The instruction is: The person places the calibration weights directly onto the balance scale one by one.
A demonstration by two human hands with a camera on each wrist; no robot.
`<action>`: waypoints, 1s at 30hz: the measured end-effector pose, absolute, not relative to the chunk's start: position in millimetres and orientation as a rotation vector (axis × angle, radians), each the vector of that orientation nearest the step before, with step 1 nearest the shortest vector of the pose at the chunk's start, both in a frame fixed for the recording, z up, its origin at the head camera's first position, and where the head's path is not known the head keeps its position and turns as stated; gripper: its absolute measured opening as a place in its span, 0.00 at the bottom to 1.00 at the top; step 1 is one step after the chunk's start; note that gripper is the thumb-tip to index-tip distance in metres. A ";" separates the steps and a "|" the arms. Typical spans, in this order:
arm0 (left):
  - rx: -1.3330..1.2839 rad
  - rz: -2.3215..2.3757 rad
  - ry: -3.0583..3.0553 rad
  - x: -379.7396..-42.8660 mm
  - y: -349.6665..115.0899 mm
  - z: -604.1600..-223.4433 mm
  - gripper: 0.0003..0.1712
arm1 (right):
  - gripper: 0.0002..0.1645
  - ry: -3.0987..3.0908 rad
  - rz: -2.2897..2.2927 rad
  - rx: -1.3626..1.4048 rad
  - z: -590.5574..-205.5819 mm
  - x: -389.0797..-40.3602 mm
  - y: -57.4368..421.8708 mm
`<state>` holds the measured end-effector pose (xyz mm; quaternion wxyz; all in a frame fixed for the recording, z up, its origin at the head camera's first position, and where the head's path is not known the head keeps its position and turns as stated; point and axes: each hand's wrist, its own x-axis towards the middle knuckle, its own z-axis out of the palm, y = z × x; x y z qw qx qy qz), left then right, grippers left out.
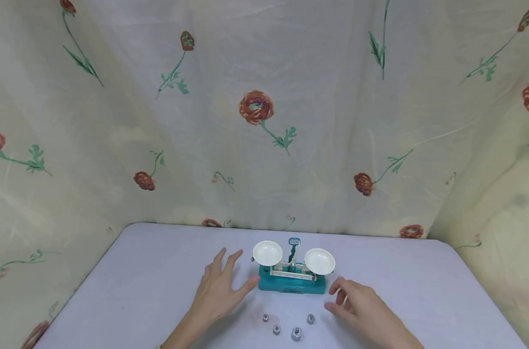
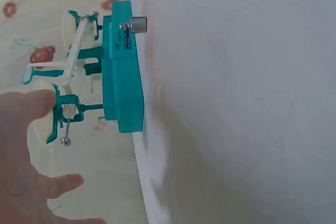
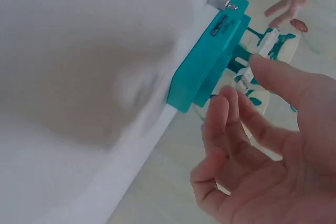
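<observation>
Squarely between both hands' spread, empty fingers (image 1: 229,259): teal balance scale (image 1: 292,283), near but untouched.

A pale lilac table (image 1: 159,271) bears a teal balance scale (image 1: 292,283) and four small metal weights (image 1: 296,333).

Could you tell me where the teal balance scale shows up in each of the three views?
Head view: the teal balance scale sits at lower centre on the table, between both hands.
Left wrist view: turned sideways, upper left, beside the left hand.
Right wrist view: upper right of centre, behind the right hand.
Shared landmark: the scale's teal base.
</observation>
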<state>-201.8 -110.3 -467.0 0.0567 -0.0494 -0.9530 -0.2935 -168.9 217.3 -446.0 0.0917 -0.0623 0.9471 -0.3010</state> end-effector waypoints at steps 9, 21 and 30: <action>-0.209 -1.278 -2.824 -212.4 -101.2 -468.2 0.38 | 0.14 2.438 -1.024 -0.431 -459.1 -165.8 212.4; -0.184 -1.490 -2.747 -223.4 -86.0 -472.5 0.35 | 0.20 2.405 -1.006 -0.473 -466.8 -167.6 204.4; -0.138 -1.498 -2.752 -223.3 -78.5 -477.2 0.35 | 0.18 2.485 -0.896 -0.476 -467.0 -168.4 195.9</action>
